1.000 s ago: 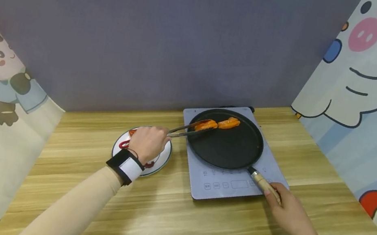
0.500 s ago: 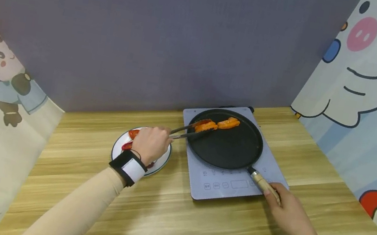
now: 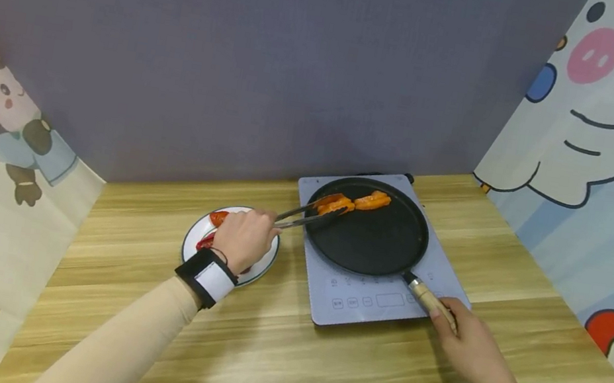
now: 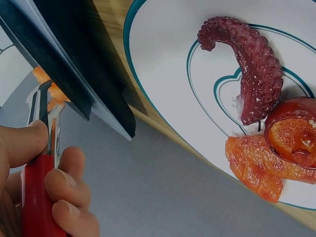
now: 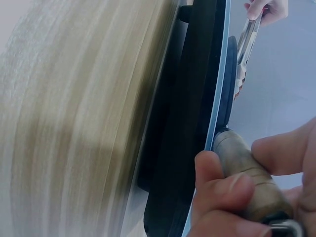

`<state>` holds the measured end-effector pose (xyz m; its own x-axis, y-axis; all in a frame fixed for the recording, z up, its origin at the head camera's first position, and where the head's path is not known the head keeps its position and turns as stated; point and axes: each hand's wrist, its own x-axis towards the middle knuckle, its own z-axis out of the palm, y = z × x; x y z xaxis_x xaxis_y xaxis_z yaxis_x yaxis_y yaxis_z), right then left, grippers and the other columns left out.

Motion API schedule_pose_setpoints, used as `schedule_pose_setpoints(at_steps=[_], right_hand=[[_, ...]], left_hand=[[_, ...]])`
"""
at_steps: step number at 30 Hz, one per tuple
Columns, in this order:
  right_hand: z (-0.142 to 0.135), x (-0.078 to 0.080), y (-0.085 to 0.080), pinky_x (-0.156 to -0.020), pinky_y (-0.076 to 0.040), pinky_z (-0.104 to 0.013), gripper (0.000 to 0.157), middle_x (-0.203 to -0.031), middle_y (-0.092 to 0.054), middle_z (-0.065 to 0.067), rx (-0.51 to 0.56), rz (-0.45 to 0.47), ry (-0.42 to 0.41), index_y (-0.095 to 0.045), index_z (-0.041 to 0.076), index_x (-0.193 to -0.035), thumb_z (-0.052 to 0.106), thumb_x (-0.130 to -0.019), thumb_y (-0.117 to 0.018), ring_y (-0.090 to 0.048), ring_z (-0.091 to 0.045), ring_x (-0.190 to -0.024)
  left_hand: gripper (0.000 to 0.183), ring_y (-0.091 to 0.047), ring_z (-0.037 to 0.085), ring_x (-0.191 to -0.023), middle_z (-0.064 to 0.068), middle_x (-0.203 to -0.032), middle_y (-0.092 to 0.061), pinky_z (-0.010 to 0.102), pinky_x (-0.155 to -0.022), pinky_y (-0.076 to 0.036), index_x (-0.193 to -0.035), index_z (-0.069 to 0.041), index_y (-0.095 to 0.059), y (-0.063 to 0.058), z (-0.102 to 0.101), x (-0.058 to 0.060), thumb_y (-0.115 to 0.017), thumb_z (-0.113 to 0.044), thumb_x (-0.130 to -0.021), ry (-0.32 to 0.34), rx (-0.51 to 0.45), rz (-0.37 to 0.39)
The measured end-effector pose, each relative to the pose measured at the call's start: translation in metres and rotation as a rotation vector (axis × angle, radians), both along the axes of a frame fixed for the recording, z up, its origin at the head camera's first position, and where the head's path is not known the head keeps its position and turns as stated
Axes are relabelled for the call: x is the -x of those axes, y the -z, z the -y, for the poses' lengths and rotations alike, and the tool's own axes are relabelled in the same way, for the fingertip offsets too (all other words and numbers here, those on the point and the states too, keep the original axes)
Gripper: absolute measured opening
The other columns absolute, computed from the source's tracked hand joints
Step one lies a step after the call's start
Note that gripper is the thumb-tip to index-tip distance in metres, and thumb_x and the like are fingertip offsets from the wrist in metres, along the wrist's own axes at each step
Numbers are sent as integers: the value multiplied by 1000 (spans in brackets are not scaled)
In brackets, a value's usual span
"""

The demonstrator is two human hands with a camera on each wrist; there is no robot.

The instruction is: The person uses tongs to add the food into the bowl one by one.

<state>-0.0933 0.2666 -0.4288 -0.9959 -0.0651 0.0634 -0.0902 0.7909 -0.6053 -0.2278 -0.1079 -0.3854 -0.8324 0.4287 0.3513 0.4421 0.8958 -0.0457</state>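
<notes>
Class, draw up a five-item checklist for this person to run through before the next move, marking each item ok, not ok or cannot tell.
1. Left hand gripping the tongs: ok, fingers curled round the red handle.
2. Right hand steadying the pan: ok, it grips the wooden handle.
3. Left-hand orange piece firmly pinched: cannot tell; it sits between the tong tips, but pressure doesn't show.
4. Plate clear of the cooktop: ok, wood shows between them.
5. Cooktop switched on or off: cannot tell; no readable indicator.
</notes>
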Motion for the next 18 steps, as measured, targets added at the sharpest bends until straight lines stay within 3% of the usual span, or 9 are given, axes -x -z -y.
schedule_pose_setpoints(at_steps=[18], right_hand=[[-1, 1, 0, -48, -35, -34, 36, -67, -46, -5, 6, 2, -1, -47, 4, -115, 33, -95, -40, -41, -17, -55]], left_hand=[[27, -46, 18, -46, 3, -69, -55, 36, -36, -37, -81, -10, -54, 6, 4, -4, -56, -37, -86, 3, -69, 3]])
